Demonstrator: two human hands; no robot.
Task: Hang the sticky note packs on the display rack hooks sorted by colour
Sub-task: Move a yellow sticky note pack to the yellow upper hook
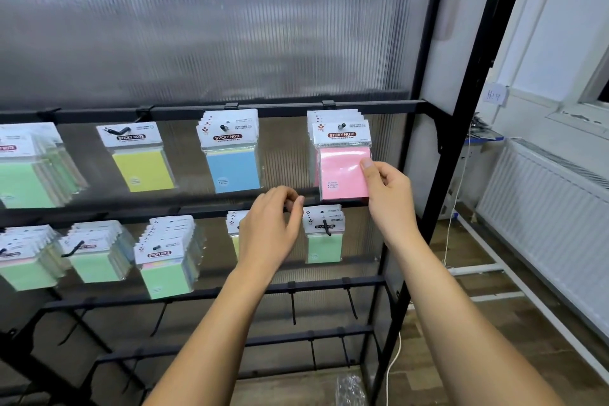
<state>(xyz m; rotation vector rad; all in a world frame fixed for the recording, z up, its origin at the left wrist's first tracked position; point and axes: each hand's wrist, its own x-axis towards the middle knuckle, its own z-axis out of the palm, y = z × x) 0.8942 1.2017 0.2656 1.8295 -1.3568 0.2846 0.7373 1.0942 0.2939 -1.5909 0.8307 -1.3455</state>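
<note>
A pink sticky note pack point(341, 171) hangs at the front of a stack on the right-most hook of the upper rail. My right hand point(389, 194) pinches its lower right corner, thumb on the front face. My left hand point(270, 227) hovers lower and to the left with fingers loosely curled and nothing in them; it covers part of a yellowish pack on the lower rail. Along the upper rail hang blue packs point(232, 163), a yellow pack point(141, 163) and green packs point(26, 175). On the lower rail hang mixed packs with green fronts point(166, 269) and a small green stack point(324, 241).
The black display rack point(425, 214) has a ribbed clear back panel. Bare hooks point(293, 308) stick out of the two lowest rails. A white radiator point(543, 208) and a white cable stand to the right. A crumpled plastic bag point(351, 391) lies on the wood floor.
</note>
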